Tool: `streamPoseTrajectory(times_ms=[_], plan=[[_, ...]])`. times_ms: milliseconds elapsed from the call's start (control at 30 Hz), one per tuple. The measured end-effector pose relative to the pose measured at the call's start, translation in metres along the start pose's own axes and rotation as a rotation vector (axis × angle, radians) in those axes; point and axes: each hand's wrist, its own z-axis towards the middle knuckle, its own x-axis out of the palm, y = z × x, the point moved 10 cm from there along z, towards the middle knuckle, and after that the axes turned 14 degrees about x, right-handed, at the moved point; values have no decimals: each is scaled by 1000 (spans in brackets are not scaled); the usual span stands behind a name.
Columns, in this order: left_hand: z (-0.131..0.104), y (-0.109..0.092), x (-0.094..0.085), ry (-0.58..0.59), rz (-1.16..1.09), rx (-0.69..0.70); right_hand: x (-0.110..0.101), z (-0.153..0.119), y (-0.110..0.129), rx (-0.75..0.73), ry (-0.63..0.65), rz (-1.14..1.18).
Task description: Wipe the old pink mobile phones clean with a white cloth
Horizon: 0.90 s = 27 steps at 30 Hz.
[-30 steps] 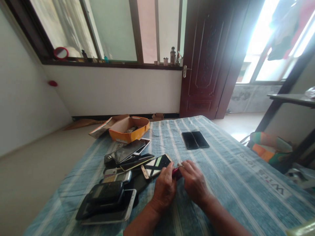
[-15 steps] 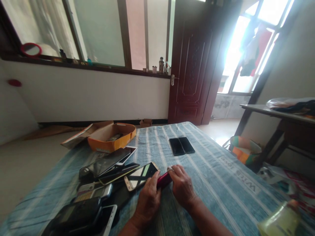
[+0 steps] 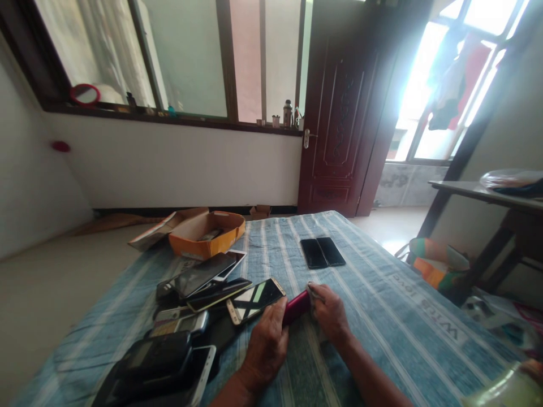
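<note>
A magenta phone [image 3: 296, 308] is gripped at its near left end by my left hand [image 3: 267, 336], fingers closed round it. At the phone's far right end is my right hand [image 3: 330, 312], its fingers pinching a whitish cloth [image 3: 311, 289] against the edge. Just left of the magenta phone lies a gold-framed phone [image 3: 257, 299] with a reflecting screen. Farther up the bed cover, two dark phones [image 3: 314, 253] lie side by side. Left of my hands is a loose pile of phones [image 3: 203, 274], with a bulky black device [image 3: 155, 356] nearer to me.
An open orange box [image 3: 207, 243] with something dark inside stands at the back left. Blue striped cloth [image 3: 382, 316] covers the surface. On the right is a table [image 3: 492, 191], with bags [image 3: 439, 263] below. A dark red door [image 3: 339, 124] stands behind.
The whole view has shifted, so things sit farther right. My right hand has moved outward along the magenta phone with the cloth, and more of the phone shows. My left hand keeps its hold.
</note>
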Motion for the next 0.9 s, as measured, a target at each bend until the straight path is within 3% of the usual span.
streamPoseTrajectory(times_ms=[300, 600, 767, 900], plan=[[-2, -7, 7, 71, 3, 18, -1, 3, -19, 210, 82, -5], [-4, -5, 9, 114, -52, -44, 1, 3, -22, 249, 132, -59], [-5, -2, 9, 125, -89, -96, -3, 3, -23, 164, 49, -59], [-3, -2, 7, 105, -154, -104, -8, -7, 5, -97, -70, -137]])
